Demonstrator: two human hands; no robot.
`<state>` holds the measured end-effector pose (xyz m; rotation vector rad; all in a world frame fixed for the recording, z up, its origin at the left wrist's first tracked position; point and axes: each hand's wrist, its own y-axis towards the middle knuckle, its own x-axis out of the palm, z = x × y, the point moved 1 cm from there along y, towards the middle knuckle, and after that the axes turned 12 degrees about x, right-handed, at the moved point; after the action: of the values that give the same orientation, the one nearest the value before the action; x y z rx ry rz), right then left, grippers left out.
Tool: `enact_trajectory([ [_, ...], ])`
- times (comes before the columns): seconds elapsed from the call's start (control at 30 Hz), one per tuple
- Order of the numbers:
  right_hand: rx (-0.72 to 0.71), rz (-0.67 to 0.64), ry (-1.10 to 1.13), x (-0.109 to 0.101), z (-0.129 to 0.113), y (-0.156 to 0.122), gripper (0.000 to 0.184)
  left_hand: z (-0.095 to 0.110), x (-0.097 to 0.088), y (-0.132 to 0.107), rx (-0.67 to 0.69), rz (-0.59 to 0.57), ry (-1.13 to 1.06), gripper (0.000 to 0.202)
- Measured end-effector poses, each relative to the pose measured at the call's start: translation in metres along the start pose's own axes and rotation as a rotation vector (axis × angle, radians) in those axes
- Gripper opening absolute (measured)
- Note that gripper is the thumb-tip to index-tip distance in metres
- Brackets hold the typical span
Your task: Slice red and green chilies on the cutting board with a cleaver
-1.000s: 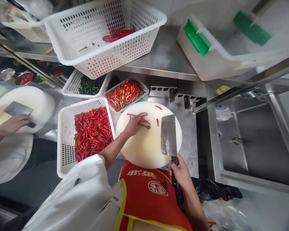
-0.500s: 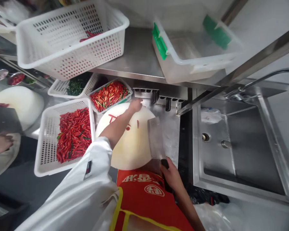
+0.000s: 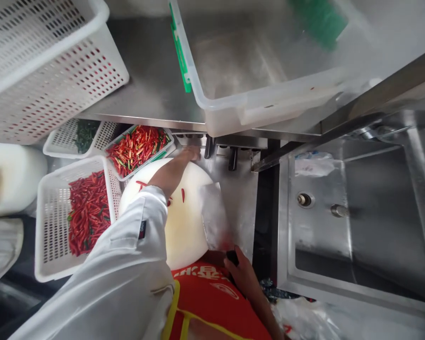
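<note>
Basket (image 3: 51, 241) of red chillies (image 3: 89, 212) left of the round chopping board (image 3: 184, 231), chilli pieces (image 3: 183, 195) on it, left hand (image 3: 191, 153) at its far edge, grip impossible to tell, cleaver (image 3: 213, 215) along its right edge, handle (image 3: 232, 257) clasped in right hand (image 3: 240, 270)

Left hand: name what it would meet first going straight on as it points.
Probably the nearer black handle under the shelf, ahead of the left hand, though depth is hard to judge.

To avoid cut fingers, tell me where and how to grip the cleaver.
Grip the cleaver by its black handle, as the right hand does, probably best from the near side: it points toward the red apron, while the broad blade extends away.
</note>
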<state>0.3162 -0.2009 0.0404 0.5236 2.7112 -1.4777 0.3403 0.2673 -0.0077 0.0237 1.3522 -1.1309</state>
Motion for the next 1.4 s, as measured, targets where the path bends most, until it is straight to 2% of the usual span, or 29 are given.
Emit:
enact_trajectory([
  [0.1,-0.012,-0.041,-0.001,-0.002,0.002,0.005,0.014,-0.002,-0.014,-0.024,0.035,-0.009,0.007,0.022],
  [0.17,-0.017,-0.046,0.006,-0.002,0.005,0.008,0.015,-0.002,-0.02,-0.06,0.072,0.049,0.038,0.026],
  [0.23,-0.026,-0.062,0.022,-0.001,0.006,0.008,0.016,-0.001,-0.016,-0.107,0.086,0.126,0.074,0.028],
  [0.33,0.013,-0.131,0.069,0.002,0.007,0.007,0.022,0.002,0.014,-0.177,-0.015,0.149,0.054,0.028],
  [0.43,0.05,-0.152,0.077,0.004,0.005,0.004,0.022,0.002,0.055,-0.22,-0.132,0.175,-0.033,0.024],
  [0.53,0.002,-0.139,0.027,0.005,0.002,0.0,0.021,0.001,0.085,-0.232,-0.126,0.307,-0.108,0.023],
  [0.6,-0.052,-0.128,-0.031,0.003,-0.001,-0.003,0.022,0.001,0.096,-0.229,-0.091,0.394,-0.111,0.024],
  [0.77,-0.144,-0.148,-0.086,-0.001,-0.01,-0.012,0.028,-0.003,0.094,-0.228,-0.035,0.565,-0.023,0.031],
  [0.83,-0.164,-0.147,-0.102,-0.003,-0.014,-0.019,0.032,-0.007,0.093,-0.242,0.043,0.627,0.019,0.031],
  [0.9,-0.173,-0.148,-0.163,-0.005,-0.016,-0.027,0.042,-0.012,0.099,-0.267,0.166,0.617,0.065,0.03],
  [0.97,-0.194,-0.161,-0.265,-0.007,-0.015,-0.036,0.053,-0.017,0.116,-0.298,0.282,0.533,0.116,0.029],
  [1.07,-0.25,-0.191,-0.445,-0.006,-0.013,-0.047,0.052,-0.027,0.157,-0.34,0.371,0.448,0.142,0.028],
  [1.13,-0.282,-0.192,-0.579,-0.003,-0.015,-0.049,0.045,-0.033,0.186,-0.357,0.412,0.5,0.099,0.028],
  [1.23,-0.316,-0.146,-0.787,0.001,-0.028,-0.045,0.033,-0.039,0.216,-0.363,0.459,0.669,0.012,0.027],
  [1.3,-0.34,-0.094,-0.914,0.003,-0.041,-0.043,0.025,-0.041,0.227,-0.36,0.477,0.769,-0.035,0.026],
  [1.4,-0.41,-0.075,-1.06,0.005,-0.059,-0.044,0.02,-0.044,0.231,-0.356,0.512,0.833,-0.094,0.024],
])
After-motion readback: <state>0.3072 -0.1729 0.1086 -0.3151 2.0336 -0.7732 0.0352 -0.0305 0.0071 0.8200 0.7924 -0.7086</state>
